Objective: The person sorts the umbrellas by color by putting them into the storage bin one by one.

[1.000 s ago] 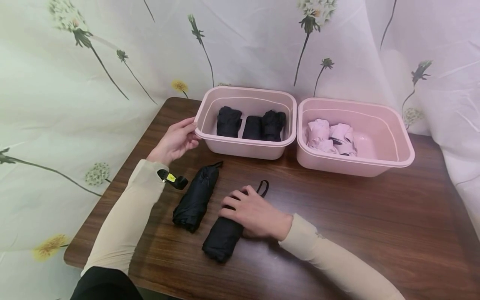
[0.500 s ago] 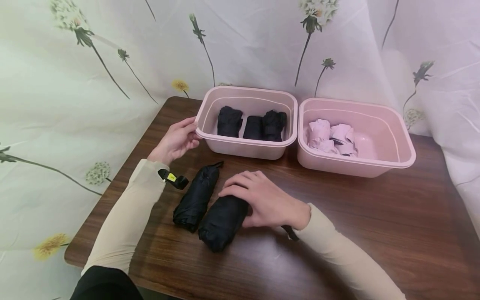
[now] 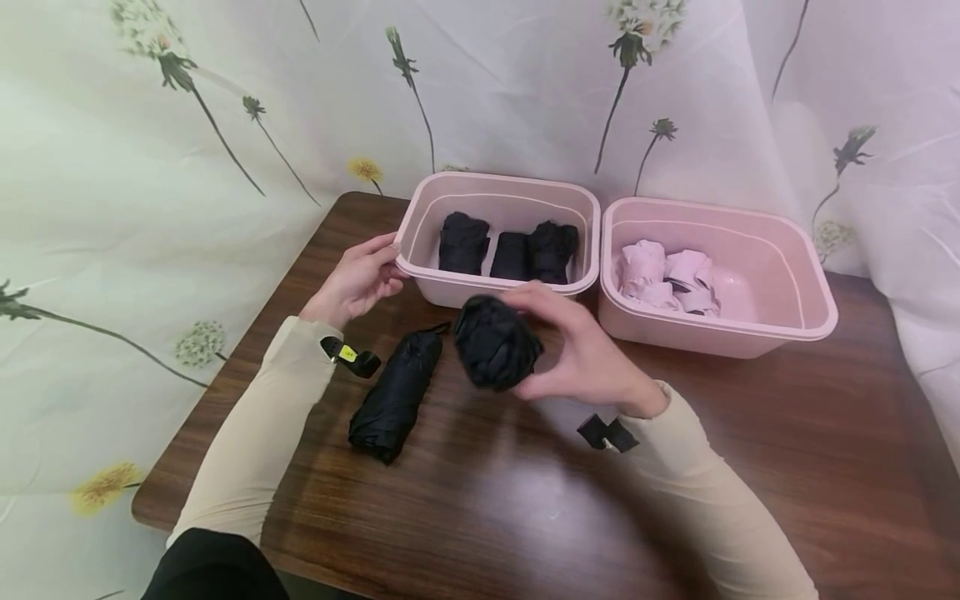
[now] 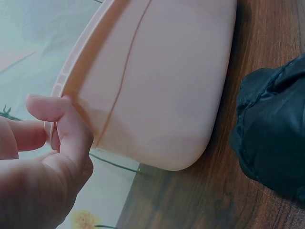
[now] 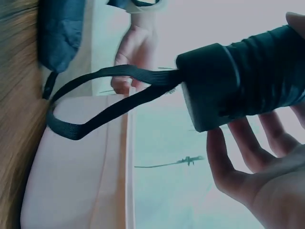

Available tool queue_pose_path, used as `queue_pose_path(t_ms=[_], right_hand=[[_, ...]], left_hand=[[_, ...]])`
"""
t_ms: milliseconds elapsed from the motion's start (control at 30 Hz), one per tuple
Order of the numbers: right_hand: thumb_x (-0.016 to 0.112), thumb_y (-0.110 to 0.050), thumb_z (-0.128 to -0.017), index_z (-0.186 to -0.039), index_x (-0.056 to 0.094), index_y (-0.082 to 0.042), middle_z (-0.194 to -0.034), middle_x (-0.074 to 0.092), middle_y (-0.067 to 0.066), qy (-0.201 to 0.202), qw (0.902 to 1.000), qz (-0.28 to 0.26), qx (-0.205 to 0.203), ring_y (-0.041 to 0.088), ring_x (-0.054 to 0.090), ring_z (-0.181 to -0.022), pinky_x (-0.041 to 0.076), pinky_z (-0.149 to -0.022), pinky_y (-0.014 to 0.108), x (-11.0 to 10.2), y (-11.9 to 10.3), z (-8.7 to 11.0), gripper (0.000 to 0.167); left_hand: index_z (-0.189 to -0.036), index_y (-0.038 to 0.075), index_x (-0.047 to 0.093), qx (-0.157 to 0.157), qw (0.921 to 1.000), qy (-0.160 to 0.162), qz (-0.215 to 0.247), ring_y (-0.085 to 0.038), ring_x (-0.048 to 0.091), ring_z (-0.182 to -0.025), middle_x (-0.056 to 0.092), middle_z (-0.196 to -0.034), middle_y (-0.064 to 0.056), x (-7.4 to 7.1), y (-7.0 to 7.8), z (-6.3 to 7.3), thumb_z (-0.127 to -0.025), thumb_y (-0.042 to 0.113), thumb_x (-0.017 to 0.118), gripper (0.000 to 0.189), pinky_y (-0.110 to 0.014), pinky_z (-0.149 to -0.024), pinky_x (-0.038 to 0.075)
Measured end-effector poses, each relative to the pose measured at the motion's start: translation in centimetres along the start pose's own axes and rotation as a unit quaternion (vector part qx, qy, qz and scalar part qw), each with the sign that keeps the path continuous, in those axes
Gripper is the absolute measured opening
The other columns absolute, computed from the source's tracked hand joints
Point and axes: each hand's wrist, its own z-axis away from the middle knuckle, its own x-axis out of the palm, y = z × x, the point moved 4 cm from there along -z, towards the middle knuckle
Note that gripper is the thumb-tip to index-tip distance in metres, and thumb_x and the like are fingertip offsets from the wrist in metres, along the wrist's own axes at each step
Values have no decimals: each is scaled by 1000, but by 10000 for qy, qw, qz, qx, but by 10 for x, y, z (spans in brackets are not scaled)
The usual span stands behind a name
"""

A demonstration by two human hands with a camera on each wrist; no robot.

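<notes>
My right hand (image 3: 588, 350) grips a folded black umbrella (image 3: 495, 343) above the table, its bundled end toward the head camera. In the right wrist view the umbrella's handle (image 5: 209, 90) and looped wrist strap (image 5: 102, 71) show. With thumb and finger, my left hand (image 3: 358, 279) pinches the rim of the left pink plastic bin (image 3: 438, 290); the left wrist view shows this rim (image 4: 59, 83) between them. Inside that bin lie black rolled bundles (image 3: 462, 242), partly hidden by its front wall. A second folded black umbrella (image 3: 397, 392) lies on the table below my left hand.
To the right, close beside the first, stands another pink bin (image 3: 705, 337) with several light pink rolled bundles (image 3: 643, 265) in its left part. Both bins stand at the back of the brown wooden table (image 3: 450, 517). Behind hangs a flower-printed cloth (image 3: 510, 92).
My right hand has lifted the black umbrella off the table, moved it up toward the left bin and tipped its bundled end toward the head camera. The left hand stays at the rim.
</notes>
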Motion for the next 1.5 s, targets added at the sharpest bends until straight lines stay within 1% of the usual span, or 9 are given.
queue_pose_path(t_ms=[167, 333, 433, 567, 700, 967, 1133, 1300, 1500], right_hand=[[83, 6, -61, -122, 57, 3, -115, 63, 3, 833, 9931, -473, 677, 13, 60, -103, 52, -92, 26, -18, 4, 0, 67], [72, 18, -65, -118, 60, -3, -109, 67, -3, 1633, 9717, -1389, 989, 14, 64, -98, 54, -90, 26, -35, 8, -3, 58], [66, 16, -72, -117, 62, -11, -110, 67, -2, 2017, 9492, -2239, 909, 14, 63, -101, 52, -94, 26, -41, 12, -6, 53], [61, 7, -79, -117, 60, -8, -110, 66, 3, 2425, 9027, -3482, 713, 17, 61, -103, 50, -95, 28, -46, 17, -11, 41], [60, -5, -84, -117, 56, -10, -111, 63, 2, 2762, 8705, -4001, 773, 17, 60, -102, 49, -94, 30, -53, 25, -15, 33], [57, -26, -90, -126, 49, -15, -119, 55, -2, 2739, 8496, -4332, 1244, 12, 52, -110, 34, -103, 26, -64, 47, -18, 39], [59, -22, -91, -129, 51, -9, -111, 61, 3, 2813, 8284, -4715, 1111, 13, 60, -98, 47, -92, 22, -69, 57, -24, 40], [52, -18, -95, -120, 56, -6, -99, 67, 4, 2988, 8237, -4640, 1303, 14, 65, -87, 55, -79, 25, -72, 68, -29, 28], [52, -18, -98, -129, 49, -7, -110, 62, 6, 2995, 8218, -4567, 1623, 17, 61, -96, 52, -84, 27, -71, 81, -32, 32]], left_hand=[[-148, 10, 35, -20, 10000, -1, -57, -12, 55, -59, 60, -77, -4, 0, 0, 0, -103, 17, 46, 47, -18, -52, 49], [-148, 10, 36, -2, 10000, -1, -56, -12, 55, -60, 60, -78, -4, 1, 0, 0, -103, 18, 46, 47, -19, -52, 48], [-148, 10, 35, 12, 10000, 3, -46, -12, 54, -60, 59, -78, -4, 1, 0, 0, -102, 18, 46, 48, -19, -52, 48], [-148, 10, 35, 21, 10000, 24, -35, -11, 54, -59, 59, -77, -4, 1, 0, 0, -102, 18, 47, 48, -18, -51, 48], [-148, 10, 35, 24, 10000, 45, -45, -11, 55, -59, 59, -77, -4, 1, -1, 0, -102, 18, 47, 48, -18, -51, 48], [-148, 11, 35, 1, 9999, 53, -97, -11, 54, -60, 58, -80, -4, 0, -1, -1, -103, 18, 45, 47, -18, -52, 47], [-148, 11, 36, -8, 9999, 102, -105, -11, 55, -61, 58, -80, -4, -1, 0, -1, -102, 19, 47, 47, -19, -53, 48], [-148, 11, 36, -36, 9999, 90, -101, -12, 55, -61, 59, -80, -4, 0, 0, 1, -102, 18, 47, 48, -19, -53, 48], [-148, 11, 37, -43, 9999, 72, -135, -12, 54, -62, 58, -81, -4, 0, 1, 1, -102, 20, 47, 48, -19, -54, 48]])
